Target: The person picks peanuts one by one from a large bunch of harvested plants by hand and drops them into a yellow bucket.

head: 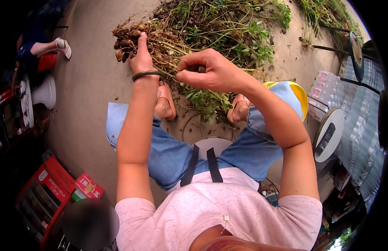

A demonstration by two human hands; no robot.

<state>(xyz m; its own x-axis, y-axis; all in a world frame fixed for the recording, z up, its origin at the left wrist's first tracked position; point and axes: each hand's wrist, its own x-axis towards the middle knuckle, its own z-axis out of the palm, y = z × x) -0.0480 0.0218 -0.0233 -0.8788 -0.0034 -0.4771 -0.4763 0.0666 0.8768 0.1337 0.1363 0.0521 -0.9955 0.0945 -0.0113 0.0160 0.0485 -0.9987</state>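
Observation:
My left hand [141, 61] grips a bunch of uprooted peanut plants by the stems near the roots, thumb pointing up. Soil-covered peanut pods [126, 42] cluster at the root end, on the left side of that hand. Just right of the bunch is my right hand [211, 70], its fingers curled. A brown peanut pod [201, 68] shows inside the curl; whether more pods are in there is hidden. Beyond both hands, a large heap of peanut plants [219, 29] with green leaves and dirt lies on the concrete floor. Some leafy stems [209, 102] reach down between my feet.
A yellow bucket [303, 98] stands beside my right knee, partly covered by the trouser leg. At the right are a stand fan [329, 135] and stacked packs of bottles [354, 116]. Another person's legs [48, 47] and a white pedestal [46, 92] are at the left; red boxes [52, 182] sit lower left.

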